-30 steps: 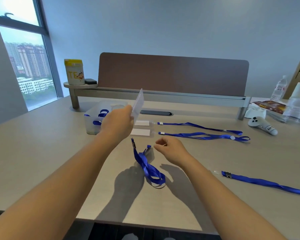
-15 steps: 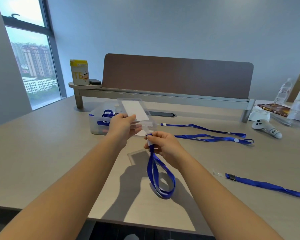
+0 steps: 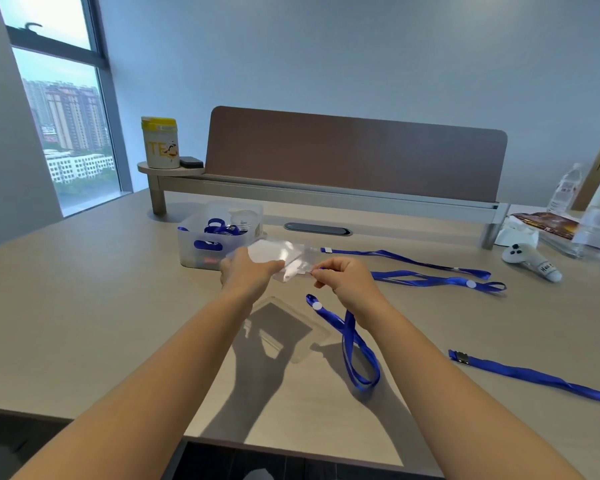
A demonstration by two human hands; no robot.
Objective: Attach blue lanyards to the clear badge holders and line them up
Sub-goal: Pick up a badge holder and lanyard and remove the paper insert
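Observation:
My left hand holds a clear badge holder with a white card inside, raised flat above the table. My right hand pinches the clip end of a blue lanyard right at the holder's right edge; its loop hangs down onto the table. Two more blue lanyards lie stretched out behind my hands, their badge ends mostly hidden by the held holder. Another loose lanyard with a metal clip lies at the right. A clear bin holds more lanyards.
A yellow-lidded canister stands on a shelf before a brown divider panel. A white controller, a water bottle and snack packets sit at the far right. The table's front edge is close below my arms.
My left hand turned the badge holder from upright to flat and lowered it. My right hand picked up the lanyard's clip end from the table and brought it to the holder's edge.

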